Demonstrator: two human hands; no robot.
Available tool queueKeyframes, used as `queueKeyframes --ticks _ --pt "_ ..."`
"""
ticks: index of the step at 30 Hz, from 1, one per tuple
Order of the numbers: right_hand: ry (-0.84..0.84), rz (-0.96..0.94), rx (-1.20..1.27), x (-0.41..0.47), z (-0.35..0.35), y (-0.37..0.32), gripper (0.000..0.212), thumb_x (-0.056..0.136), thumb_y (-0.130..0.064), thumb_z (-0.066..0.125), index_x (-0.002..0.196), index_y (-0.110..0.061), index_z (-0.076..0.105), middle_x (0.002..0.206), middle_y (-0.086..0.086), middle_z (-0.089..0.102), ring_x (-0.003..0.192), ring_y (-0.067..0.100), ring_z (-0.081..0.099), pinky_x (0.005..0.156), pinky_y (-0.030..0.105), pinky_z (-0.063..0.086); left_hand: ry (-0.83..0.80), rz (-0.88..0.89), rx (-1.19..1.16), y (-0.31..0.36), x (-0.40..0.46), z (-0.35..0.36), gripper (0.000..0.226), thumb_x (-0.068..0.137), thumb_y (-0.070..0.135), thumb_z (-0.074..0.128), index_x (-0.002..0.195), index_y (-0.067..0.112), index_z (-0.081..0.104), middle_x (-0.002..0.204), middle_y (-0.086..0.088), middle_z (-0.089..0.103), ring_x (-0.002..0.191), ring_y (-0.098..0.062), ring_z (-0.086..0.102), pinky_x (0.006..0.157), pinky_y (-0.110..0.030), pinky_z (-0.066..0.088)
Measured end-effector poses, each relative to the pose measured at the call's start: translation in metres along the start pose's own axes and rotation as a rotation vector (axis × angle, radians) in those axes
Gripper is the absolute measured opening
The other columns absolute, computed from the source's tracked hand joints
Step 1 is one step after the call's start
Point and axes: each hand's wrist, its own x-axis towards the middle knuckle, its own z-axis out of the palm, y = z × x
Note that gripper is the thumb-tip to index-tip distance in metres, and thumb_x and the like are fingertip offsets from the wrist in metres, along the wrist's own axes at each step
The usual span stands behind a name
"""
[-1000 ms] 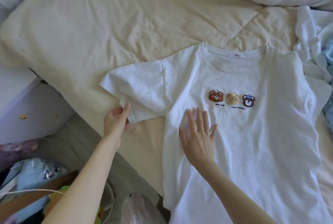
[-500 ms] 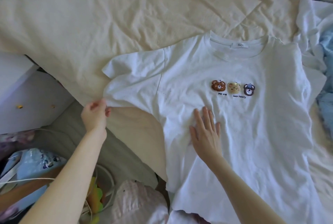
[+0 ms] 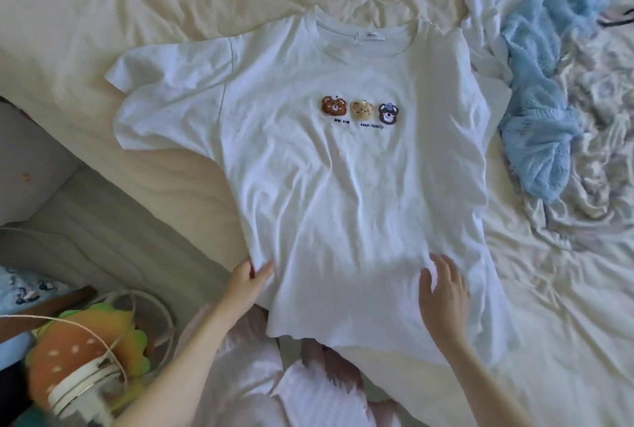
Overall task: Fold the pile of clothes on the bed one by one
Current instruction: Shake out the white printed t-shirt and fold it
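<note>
White T-shirt [image 3: 343, 186] flat, face up on bed [image 3: 103, 14], centre frame | long axis collar-top to hem-bottom | left hand [image 3: 248, 280] fingers pinch the lower-left side edge | right hand [image 3: 442, 292] fingers spread, released, over hem area | left hand nearer the edge to fold.

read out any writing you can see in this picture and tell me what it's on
"We are" on the white t-shirt, stitched under the brown bear patch.
"bear family" on the same shirt, under the tan bear patch and dark bear patch; small, so this reading is a best guess.
Neck label inside the collar: one short word, too blurred to read with confidence.
No other text shows.
</note>
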Motion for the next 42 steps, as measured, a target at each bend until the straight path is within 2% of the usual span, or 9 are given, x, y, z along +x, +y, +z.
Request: queueKeyframes --ticks 7,12,15,20,22,26,31,35,42 --pt "-0.016 0.328 0.028 0.020 -0.030 0.118 0.038 0.094 -0.023 0.048 0.129 -0.008 0.053 0.136 0.019 0.045 0.127 0.036 0.038 0.101 0.048 0.032 0.153 -0.056 0.123 -0.061 -0.043 0.041 0.013 0.094 0.008 0.054 0.104 0.001 0.059 0.084 -0.010 0.061 0.075 -0.020 0.054 0.063 -0.026 0.041" --pt "-0.154 0.224 0.054 0.011 -0.027 0.164 0.032 0.091 -0.025 0.054 0.118 -0.009 0.061 0.128 0.017 0.050 0.120 0.034 0.043 0.097 0.040 0.037 0.294 -0.070 0.137 -0.103 -0.069 0.064 0.029 0.093 0.016 0.058 0.096 -0.013 0.057 0.084 -0.015 0.053 0.078 -0.022 0.047 0.066 -0.032 0.033" --pt "-0.174 0.143 0.030 0.000 -0.021 0.182 0.034 0.088 -0.028 0.060 0.118 -0.012 0.061 0.130 0.011 0.048 0.122 0.030 0.041 0.097 0.042 0.037 0.472 -0.034 0.044 -0.117 -0.083 0.071 0.025 0.096 0.019 0.053 0.098 -0.006 0.052 0.082 -0.011 0.052 0.081 -0.022 0.047 0.064 -0.032 0.034" --pt "-0.199 0.104 0.043 -0.006 -0.014 0.189 0.045 0.085 -0.044 0.062 0.117 -0.012 0.059 0.130 0.007 0.049 0.122 0.029 0.042 0.096 0.042 0.037 0.783 0.055 -0.050 -0.119 -0.104 0.084 0.027 0.098 0.014 0.040 0.121 0.000 0.041 0.100 -0.010 0.047 0.090 -0.023 0.044 0.074 -0.034 0.035" --pt "-0.186 0.075 0.020 -0.004 -0.012 0.191 0.031 0.090 -0.034 0.057 0.107 -0.009 0.062 0.125 0.010 0.052 0.115 0.032 0.048 0.092 0.041 0.039 0.777 0.076 -0.087 -0.121 -0.109 0.086 0.027 0.099 0.018 0.040 0.120 0.000 0.044 0.102 -0.010 0.048 0.092 -0.022 0.045 0.078 -0.034 0.034" --pt "-0.107 0.178 0.248 0.004 -0.022 0.200 0.024 0.095 -0.019 0.050 0.104 -0.002 0.064 0.116 0.016 0.058 0.101 0.032 0.054 0.080 0.030 0.036 0.592 0.063 -0.137 -0.126 -0.124 0.083 0.024 0.099 0.022 0.046 0.086 0.003 0.053 0.087 -0.012 0.051 0.083 -0.023 0.045 0.075 -0.034 0.033" --pt "0.009 0.347 0.626 0.005 -0.045 0.223 0.019 0.096 -0.020 0.045 0.102 -0.006 0.059 0.092 0.008 0.057 0.089 0.024 0.050 0.075 0.032 0.037 0.582 -0.026 -0.288 -0.119 -0.142 0.072 0.030 0.096 0.009 0.051 0.123 -0.004 0.054 0.114 -0.010 0.059 0.103 -0.028 0.056 0.093 -0.041 0.044" --pt "0.099 0.474 0.817 0.017 -0.061 0.230 0.013 0.094 -0.017 0.042 0.098 -0.011 0.053 0.096 0.009 0.051 0.085 0.021 0.047 0.064 0.029 0.036 0.620 -0.022 -0.372 -0.111 -0.156 0.060 0.032 0.096 0.009 0.052 0.123 -0.008 0.049 0.115 -0.013 0.056 0.105 -0.029 0.054 0.095 -0.041 0.043" --pt "0.128 0.421 0.788 0.029 -0.081 0.217 0.023 0.099 -0.022 0.034 0.110 -0.004 0.045 0.104 0.014 0.049 0.104 0.033 0.051 0.080 0.037 0.040 0.762 0.062 -0.268 -0.101 -0.162 0.066 0.018 0.096 0.010 0.043 0.113 0.006 0.048 0.112 -0.013 0.055 0.096 -0.028 0.056 0.083 -0.038 0.045"
